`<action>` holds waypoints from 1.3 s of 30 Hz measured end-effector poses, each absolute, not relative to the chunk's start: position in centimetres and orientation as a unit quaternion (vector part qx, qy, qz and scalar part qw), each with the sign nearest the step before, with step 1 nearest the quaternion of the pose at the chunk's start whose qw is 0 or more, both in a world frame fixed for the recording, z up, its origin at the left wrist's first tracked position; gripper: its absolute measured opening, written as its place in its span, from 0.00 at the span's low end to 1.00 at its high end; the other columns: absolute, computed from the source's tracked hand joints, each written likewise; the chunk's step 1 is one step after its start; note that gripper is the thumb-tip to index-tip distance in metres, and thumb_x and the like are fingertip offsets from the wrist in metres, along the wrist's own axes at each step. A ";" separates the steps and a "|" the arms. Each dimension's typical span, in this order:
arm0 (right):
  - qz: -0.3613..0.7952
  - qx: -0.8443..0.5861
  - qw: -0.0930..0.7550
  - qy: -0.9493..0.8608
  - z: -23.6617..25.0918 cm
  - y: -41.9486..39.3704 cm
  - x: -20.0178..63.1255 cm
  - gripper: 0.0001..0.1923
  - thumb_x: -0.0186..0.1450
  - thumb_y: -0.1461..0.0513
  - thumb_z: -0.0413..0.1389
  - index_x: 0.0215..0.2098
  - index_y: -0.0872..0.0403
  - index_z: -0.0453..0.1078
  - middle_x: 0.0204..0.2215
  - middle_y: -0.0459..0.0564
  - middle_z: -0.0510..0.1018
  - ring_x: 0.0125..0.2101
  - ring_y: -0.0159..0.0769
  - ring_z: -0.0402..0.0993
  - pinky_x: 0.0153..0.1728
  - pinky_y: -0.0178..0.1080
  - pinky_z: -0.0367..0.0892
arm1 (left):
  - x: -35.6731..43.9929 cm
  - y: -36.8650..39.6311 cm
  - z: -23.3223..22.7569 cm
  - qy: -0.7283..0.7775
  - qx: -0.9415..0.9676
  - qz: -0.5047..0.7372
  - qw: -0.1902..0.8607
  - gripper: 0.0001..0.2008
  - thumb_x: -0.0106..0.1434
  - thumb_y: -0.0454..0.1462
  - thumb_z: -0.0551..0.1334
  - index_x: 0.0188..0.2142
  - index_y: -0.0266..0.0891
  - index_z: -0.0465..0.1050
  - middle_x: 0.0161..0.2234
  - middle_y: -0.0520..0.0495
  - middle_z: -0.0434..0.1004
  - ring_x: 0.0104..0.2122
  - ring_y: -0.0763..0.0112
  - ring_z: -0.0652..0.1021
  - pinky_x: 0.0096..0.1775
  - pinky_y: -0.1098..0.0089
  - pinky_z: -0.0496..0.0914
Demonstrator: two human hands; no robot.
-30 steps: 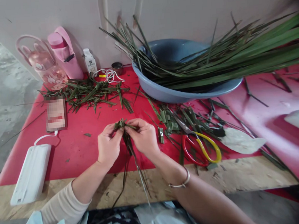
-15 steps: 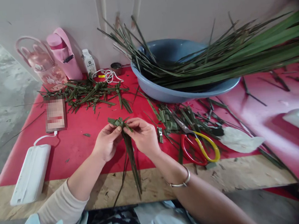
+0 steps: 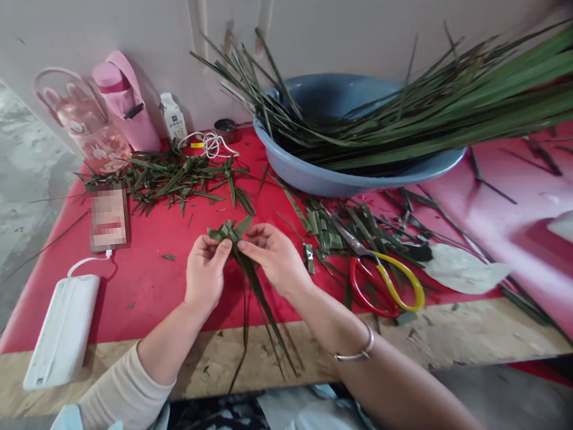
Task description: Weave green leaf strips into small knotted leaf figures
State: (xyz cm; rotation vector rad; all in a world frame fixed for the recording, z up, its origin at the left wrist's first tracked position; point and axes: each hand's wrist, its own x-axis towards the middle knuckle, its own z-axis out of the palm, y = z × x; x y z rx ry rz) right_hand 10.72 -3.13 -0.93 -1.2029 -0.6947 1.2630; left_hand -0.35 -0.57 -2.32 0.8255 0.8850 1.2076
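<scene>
Between my hands is a small folded knot of green leaf strips, with long loose ends hanging down over the table's front edge. My left hand pinches its left side between thumb and fingers. On the other side, my right hand is closed, thumb against bent fingers, at a strip of the same piece; the fingertips partly hide the grip. Scissors with one red and one yellow handle lie right of my right hand, among cut leaf scraps.
A blue basin full of long green leaves stands at the back right. A pile of knotted leaf pieces lies back left, near pink bottles, a phone and a white power bank. White cable is coiled behind.
The leaf strips' hanging ends have spread apart and swung right. My right hand has shifted slightly away from the knot, and a strip now points up to the right. The view moved slightly.
</scene>
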 end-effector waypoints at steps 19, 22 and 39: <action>0.540 -0.556 0.513 -0.370 -0.1 -4.1 9.8 0.13 0.49 0.65 0.56 0.23 0.51 0.52 0.11 0.34 0.63 0.11 0.27 0.63 0.11 0.30 0.56 | -0.7 0.1 -1.6 0.411 0.343 0.440 0.721 0.14 0.41 0.36 0.68 0.18 0.37 0.61 0.11 0.59 0.64 0.12 0.83 0.65 0.16 0.79 0.57; 0.486 -0.593 0.493 -0.411 -0.7 -4.1 9.9 0.13 0.50 0.66 0.55 0.23 0.51 0.52 0.10 0.34 0.62 0.11 0.27 0.62 0.12 0.30 0.55 | -0.8 0.1 -1.6 0.385 0.336 0.423 0.748 0.11 0.42 0.35 0.67 0.20 0.35 0.64 0.15 0.57 0.68 0.16 0.82 0.68 0.20 0.79 0.62; 0.330 -0.603 0.408 -0.601 0.1 -4.1 12.0 0.09 0.51 0.59 0.58 0.26 0.54 0.64 0.19 0.41 0.67 0.19 0.25 0.61 0.21 0.29 0.57 | -1.6 0.8 -0.6 0.393 0.432 0.412 0.699 0.13 0.47 0.37 0.65 0.30 0.38 0.63 0.17 0.59 0.66 0.16 0.81 0.68 0.18 0.81 0.61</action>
